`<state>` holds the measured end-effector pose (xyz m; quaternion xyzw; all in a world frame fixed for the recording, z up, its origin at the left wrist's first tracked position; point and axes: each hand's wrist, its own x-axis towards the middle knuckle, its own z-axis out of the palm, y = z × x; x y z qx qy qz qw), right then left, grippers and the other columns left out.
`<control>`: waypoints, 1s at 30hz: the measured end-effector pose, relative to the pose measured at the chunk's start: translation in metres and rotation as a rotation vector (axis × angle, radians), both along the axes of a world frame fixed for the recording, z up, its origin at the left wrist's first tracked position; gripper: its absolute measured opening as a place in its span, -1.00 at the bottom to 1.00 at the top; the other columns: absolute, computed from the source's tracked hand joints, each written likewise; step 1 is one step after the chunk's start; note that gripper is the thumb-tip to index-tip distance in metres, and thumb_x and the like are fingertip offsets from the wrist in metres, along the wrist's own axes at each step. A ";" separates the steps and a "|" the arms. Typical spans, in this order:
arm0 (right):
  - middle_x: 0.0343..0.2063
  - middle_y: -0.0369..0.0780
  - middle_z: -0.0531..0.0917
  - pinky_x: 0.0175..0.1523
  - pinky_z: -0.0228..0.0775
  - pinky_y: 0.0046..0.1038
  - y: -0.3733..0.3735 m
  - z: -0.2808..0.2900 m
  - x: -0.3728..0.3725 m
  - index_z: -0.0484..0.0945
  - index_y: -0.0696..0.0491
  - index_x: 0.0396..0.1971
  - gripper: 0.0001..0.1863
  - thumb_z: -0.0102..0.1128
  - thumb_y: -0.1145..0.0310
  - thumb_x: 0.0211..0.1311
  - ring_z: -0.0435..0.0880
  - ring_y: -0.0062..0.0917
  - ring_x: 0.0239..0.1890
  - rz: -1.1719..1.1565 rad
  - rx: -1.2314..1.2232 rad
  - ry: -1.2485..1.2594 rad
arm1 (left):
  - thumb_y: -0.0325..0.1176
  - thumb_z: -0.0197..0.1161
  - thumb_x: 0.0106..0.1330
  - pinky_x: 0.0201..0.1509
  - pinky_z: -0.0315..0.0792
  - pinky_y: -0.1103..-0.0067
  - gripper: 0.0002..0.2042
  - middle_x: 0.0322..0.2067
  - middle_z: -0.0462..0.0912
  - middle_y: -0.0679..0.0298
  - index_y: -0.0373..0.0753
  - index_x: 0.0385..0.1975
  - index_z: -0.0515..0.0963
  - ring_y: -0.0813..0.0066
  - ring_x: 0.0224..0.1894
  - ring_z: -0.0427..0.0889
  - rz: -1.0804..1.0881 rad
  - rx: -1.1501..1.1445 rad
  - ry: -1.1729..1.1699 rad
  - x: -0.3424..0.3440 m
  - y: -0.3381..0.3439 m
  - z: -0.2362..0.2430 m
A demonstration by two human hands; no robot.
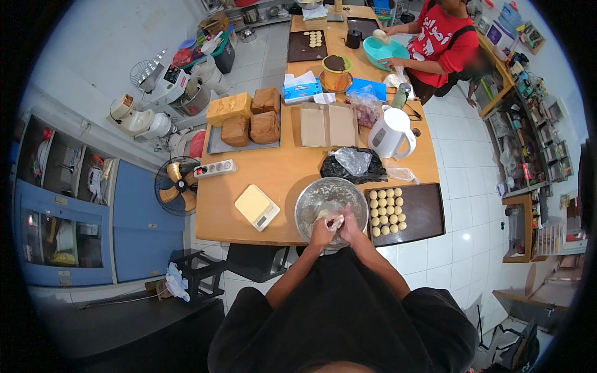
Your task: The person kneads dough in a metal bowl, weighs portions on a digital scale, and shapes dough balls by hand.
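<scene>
Both my hands come together over the near side of a large metal mixing bowl [303,202], whose inside is smeared with pale residue. Between my fingers is a small pale piece of dough [334,222]. My left hand [322,232] is closed around its left side, and my right hand [352,226] closes on it from the right. Some of it is hidden behind my fingers. Just right of the bowl, a dark baking tray [426,214] carries several round dough balls [386,211] in rows on its left part.
Left of the bowl lies a kitchen scale [257,207]. Beyond are a black plastic bag [367,173], a white kettle [392,132], an open cardboard box [329,125], brown loaves [265,127] and a power strip [215,168]. Across the table, a person in red handles dough over a turquoise bowl [387,53].
</scene>
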<state>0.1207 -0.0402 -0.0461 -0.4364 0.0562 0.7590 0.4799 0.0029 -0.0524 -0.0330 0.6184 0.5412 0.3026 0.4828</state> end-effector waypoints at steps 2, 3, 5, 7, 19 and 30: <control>0.09 -0.12 0.46 0.28 0.16 -0.15 -0.001 -0.002 -0.003 0.20 0.05 0.23 -0.28 -0.38 -0.26 0.37 0.38 -0.28 0.18 0.074 0.035 -0.024 | -0.31 0.10 0.33 -0.12 0.47 0.31 -0.71 -0.30 0.64 -0.08 -0.33 -0.05 0.54 -0.04 -0.21 0.63 0.046 -0.032 0.087 0.000 0.002 0.006; 0.05 -0.12 0.48 0.27 0.18 -0.15 -0.001 -0.005 -0.006 0.27 0.05 0.17 -0.32 -0.37 -0.24 0.38 0.40 -0.28 0.16 0.102 0.054 -0.030 | -0.33 0.10 0.33 -0.13 0.47 0.32 -0.71 -0.30 0.63 -0.08 -0.33 -0.04 0.54 -0.03 -0.23 0.63 0.069 -0.015 0.167 0.000 0.005 0.008; 0.02 -0.14 0.50 0.26 0.20 -0.17 -0.004 -0.011 -0.011 0.33 0.04 0.11 -0.35 -0.38 -0.22 0.40 0.42 -0.28 0.13 0.144 0.114 -0.053 | -0.33 0.09 0.33 -0.13 0.46 0.33 -0.70 -0.27 0.62 -0.08 -0.34 -0.03 0.53 -0.02 -0.23 0.62 0.116 0.055 0.201 0.002 0.007 0.008; 0.03 -0.16 0.49 0.27 0.19 -0.19 -0.006 -0.017 -0.014 0.33 0.02 0.11 -0.35 -0.40 -0.22 0.40 0.43 -0.28 0.12 0.197 0.164 -0.107 | -0.30 0.08 0.34 -0.12 0.45 0.34 -0.68 -0.24 0.60 -0.08 -0.34 -0.01 0.52 -0.01 -0.21 0.61 0.168 0.163 0.108 0.006 0.008 0.003; 0.35 -0.17 0.15 0.34 -0.01 -0.05 -0.008 -0.016 -0.005 -0.01 -0.05 0.39 -0.15 -0.49 -0.37 0.29 0.16 -0.27 0.34 0.110 0.126 0.009 | -0.21 0.13 0.37 -0.38 0.49 0.51 -0.74 -0.42 0.61 0.20 -0.32 -0.25 0.57 0.46 -0.43 0.61 0.424 -0.406 -0.326 -0.011 0.022 0.009; -0.25 -0.31 0.57 -0.06 0.33 -0.31 -0.008 -0.023 0.002 0.42 -0.06 0.00 -0.37 -0.56 -0.21 0.42 0.51 -0.45 -0.20 0.137 0.151 0.100 | -0.14 0.03 0.45 -0.60 0.31 0.72 -0.72 -0.46 0.56 0.33 -0.25 -0.23 0.49 0.65 -0.59 0.49 0.226 -0.645 -0.818 0.004 0.016 -0.001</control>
